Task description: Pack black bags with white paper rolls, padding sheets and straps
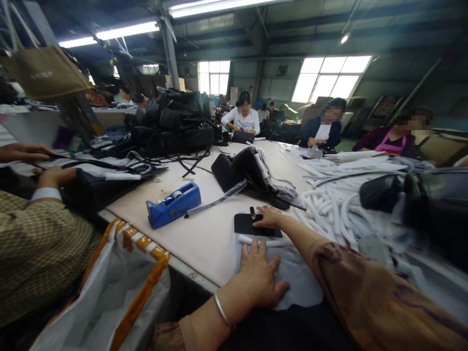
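My left hand (256,275) lies open, its fingers spread over a thin translucent sheet (302,287) at the table's near edge. Its fingertips reach a white tube-like roll (281,242). Just beyond the roll is a flat black leather-like flap (243,224) with a small strap and gold-coloured clasp (253,213). My right hand (271,217) rests on the flap's right part, fingers stretched out and apart beside the clasp. Past it, a black bag (234,170) lies tilted, pale stuffing or wrapping showing on its right side.
A blue tape dispenser (173,204) stands to the left. White tubes (332,214) are heaped on the right beside black bags (431,204). More black bags (175,122) are piled behind. A lined bin bag (139,273) hangs below the edge. A co-worker's hands (54,178) handle black straps at left; several people sit across.
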Action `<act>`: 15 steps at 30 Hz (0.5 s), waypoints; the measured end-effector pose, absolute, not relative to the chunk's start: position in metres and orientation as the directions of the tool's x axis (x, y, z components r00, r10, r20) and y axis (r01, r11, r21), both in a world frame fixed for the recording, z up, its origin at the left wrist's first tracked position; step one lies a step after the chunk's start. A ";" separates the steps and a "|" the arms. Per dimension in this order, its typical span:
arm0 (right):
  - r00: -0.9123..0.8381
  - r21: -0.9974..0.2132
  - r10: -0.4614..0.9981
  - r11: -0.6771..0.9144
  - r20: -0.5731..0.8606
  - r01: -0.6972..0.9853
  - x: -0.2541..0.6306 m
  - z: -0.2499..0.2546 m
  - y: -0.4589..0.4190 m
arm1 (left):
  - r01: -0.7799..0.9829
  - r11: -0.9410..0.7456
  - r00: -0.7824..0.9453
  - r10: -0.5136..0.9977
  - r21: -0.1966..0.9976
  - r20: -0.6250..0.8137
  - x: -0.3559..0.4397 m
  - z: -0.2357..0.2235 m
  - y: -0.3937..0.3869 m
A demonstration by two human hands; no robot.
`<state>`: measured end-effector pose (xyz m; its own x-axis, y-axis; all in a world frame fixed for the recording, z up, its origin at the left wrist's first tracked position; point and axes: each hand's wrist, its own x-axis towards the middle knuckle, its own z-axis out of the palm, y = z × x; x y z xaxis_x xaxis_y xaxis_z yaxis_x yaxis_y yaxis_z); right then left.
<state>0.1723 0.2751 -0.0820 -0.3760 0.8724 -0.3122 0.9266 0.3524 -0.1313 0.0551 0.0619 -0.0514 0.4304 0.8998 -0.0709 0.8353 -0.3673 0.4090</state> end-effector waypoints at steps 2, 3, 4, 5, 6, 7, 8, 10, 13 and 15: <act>-0.377 -0.128 0.873 0.355 -0.310 0.926 0.170 -0.082 0.275 | 0.831 -0.367 0.433 0.898 0.419 -0.072 0.054 -0.052 0.062; -0.375 -0.126 0.874 0.353 -0.310 0.927 0.169 -0.082 0.275 | 0.829 -0.366 0.434 0.898 0.423 -0.073 0.054 -0.052 0.063; -0.370 -0.122 0.876 0.350 -0.308 0.929 0.168 -0.082 0.275 | 0.826 -0.366 0.435 0.897 0.428 -0.073 0.053 -0.053 0.063; -0.365 -0.118 0.880 0.345 -0.303 0.931 0.168 -0.081 0.275 | 0.822 -0.368 0.438 0.896 0.434 -0.070 0.052 -0.053 0.063; -0.357 -0.115 0.887 0.338 -0.293 0.934 0.167 -0.079 0.275 | 0.817 -0.370 0.441 0.895 0.441 -0.067 0.052 -0.053 0.063; -0.349 -0.112 0.896 0.330 -0.276 0.937 0.168 -0.075 0.275 | 0.813 -0.372 0.444 0.894 0.448 -0.062 0.051 -0.054 0.063; -0.343 -0.111 0.905 0.325 -0.251 0.939 0.168 -0.071 0.276 | 0.808 -0.376 0.448 0.892 0.454 -0.058 0.051 -0.054 0.062; -0.346 -0.117 0.918 0.328 -0.194 0.937 0.171 -0.058 0.277 | 0.803 -0.380 0.452 0.890 0.460 -0.054 0.050 -0.055 0.063; -0.404 -0.137 0.905 0.387 -0.136 0.912 0.177 -0.032 0.276 | 0.806 -0.381 0.452 0.891 0.453 -0.053 0.051 -0.057 0.064; -0.451 -0.147 0.883 0.433 -0.128 0.889 0.180 -0.013 0.272 | 0.816 -0.377 0.443 0.895 0.438 -0.055 0.052 -0.058 0.065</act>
<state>0.1803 0.2724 -0.0130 -0.4514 0.8831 -0.1282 0.8893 0.4332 -0.1467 0.0524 0.0648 -0.0575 0.4433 0.8947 -0.0548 0.8157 -0.3773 0.4384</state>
